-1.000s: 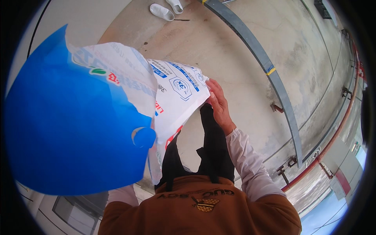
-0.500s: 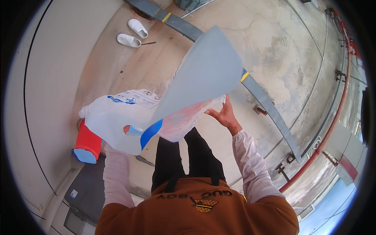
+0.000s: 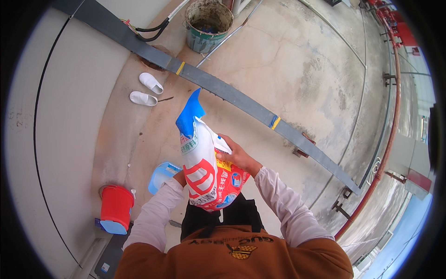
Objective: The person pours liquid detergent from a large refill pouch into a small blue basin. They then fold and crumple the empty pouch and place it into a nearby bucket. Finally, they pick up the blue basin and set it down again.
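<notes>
I hold a bulky white and red laundry detergent bag (image 3: 204,179) with a bright blue top flap (image 3: 189,114) upright in front of my legs. My right hand (image 3: 239,160) grips its upper right side, thumb on the printed front and fingers toward the back. Against the bag's left side is my left hand (image 3: 180,178), with its fingers hidden behind the bag. Beside that wrist shows a light blue plastic piece with rounded corners (image 3: 163,176); whether the left hand touches it is unclear.
A red bucket (image 3: 116,204) stands by the wall at left. White slip-on shoes (image 3: 150,83) lie farther off. A grey metal strip (image 3: 227,92) crosses the scene diagonally, with a dirty bucket (image 3: 209,28) beyond. A red pipe (image 3: 396,102) runs along the right.
The bag was spread out sideways and tilted; now it is upright between my hands, printed front showing. My right hand has moved left and down onto it. The light blue piece has come into view.
</notes>
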Available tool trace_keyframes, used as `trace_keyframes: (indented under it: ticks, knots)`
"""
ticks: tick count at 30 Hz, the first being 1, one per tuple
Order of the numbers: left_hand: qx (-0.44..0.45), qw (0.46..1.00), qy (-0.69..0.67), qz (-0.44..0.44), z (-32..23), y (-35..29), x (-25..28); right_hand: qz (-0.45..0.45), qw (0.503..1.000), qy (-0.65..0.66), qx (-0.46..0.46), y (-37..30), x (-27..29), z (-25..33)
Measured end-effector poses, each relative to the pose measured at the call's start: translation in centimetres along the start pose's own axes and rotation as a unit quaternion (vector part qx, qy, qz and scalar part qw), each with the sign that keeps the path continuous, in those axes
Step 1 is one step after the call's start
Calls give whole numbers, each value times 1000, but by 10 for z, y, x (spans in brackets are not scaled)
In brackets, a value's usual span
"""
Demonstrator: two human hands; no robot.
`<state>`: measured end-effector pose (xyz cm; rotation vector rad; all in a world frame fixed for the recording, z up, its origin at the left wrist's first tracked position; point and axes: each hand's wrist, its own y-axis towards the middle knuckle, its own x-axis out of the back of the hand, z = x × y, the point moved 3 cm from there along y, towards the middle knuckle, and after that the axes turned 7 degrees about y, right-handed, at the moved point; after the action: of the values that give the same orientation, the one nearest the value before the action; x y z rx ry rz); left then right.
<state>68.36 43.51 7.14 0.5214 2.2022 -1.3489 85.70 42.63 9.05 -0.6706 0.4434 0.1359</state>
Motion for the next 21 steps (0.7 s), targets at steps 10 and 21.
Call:
trace_keyframes:
  ticks: [10, 21]
  knots:
    - [-27, 975, 206, 79, -141, 71, 16, -255, 919, 278, 116, 50, 78, 78]
    - [-50, 897, 427, -101, -238, 181, -51, -276, 950, 139, -37, 188, 190, 158]
